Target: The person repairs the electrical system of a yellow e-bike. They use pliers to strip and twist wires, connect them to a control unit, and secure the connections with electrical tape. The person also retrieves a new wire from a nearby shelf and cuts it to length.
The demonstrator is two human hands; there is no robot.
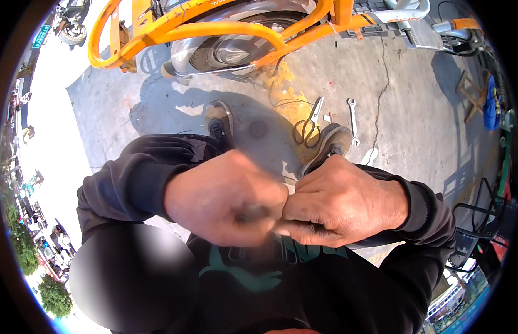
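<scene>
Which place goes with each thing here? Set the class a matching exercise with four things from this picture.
Things:
1. scissors
2. wrench
3. orange bike frame
4. wooden stool

Places:
a. along the top of the view
b. far right, beside a blue thing
c. on the concrete by the right shoe, handles toward the person
d. just right of the scissors

Pairs: 1-c, 2-d, 3-a, 4-b

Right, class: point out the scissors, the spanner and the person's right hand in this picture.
scissors (310, 127): head view, on the pivot above the dark loop handles.
spanner (352, 119): head view, on the middle of its shaft.
right hand (345, 203): head view, on the back of the hand.
</scene>
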